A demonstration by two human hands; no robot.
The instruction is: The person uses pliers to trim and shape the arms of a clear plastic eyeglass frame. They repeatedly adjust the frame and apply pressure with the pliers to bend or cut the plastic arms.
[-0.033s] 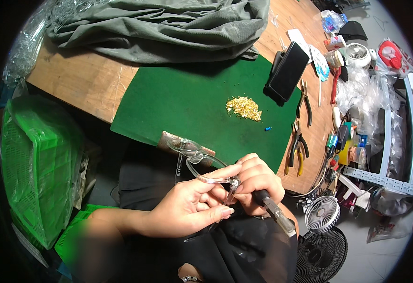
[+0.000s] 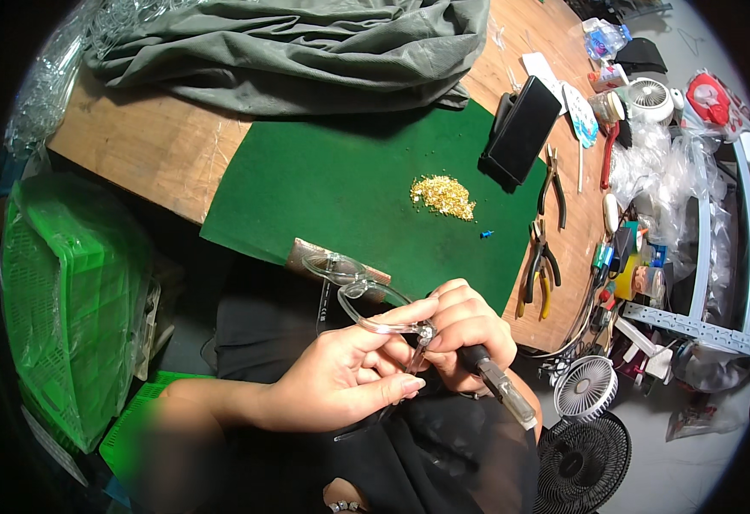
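Note:
My left hand [image 2: 340,381] is closed around one end of a clear eyeglass frame [image 2: 364,324], thumb and fingers on its hinge corner. The frame's far rim reaches over the edge of the green mat [image 2: 306,188]. Against that hinge corner, my right hand [image 2: 475,330] grips a pen-shaped power screwdriver [image 2: 505,390] with a black grip and a silver-grey tail. Its tip is hidden by the fingers. Beyond the hands, a heap of tiny gold and silver pieces [image 2: 445,197], perhaps screws, lies on the mat. A small blue piece [image 2: 487,234] sits beside it.
A black phone [image 2: 525,128] rests at the mat's right edge, near several pliers [image 2: 539,261]. Grey cloth [image 2: 306,64] covers the table's far side. Green crates [image 2: 79,308] stand at left. Two fans [image 2: 585,388] and a metal shelf rail [image 2: 696,328] are at right.

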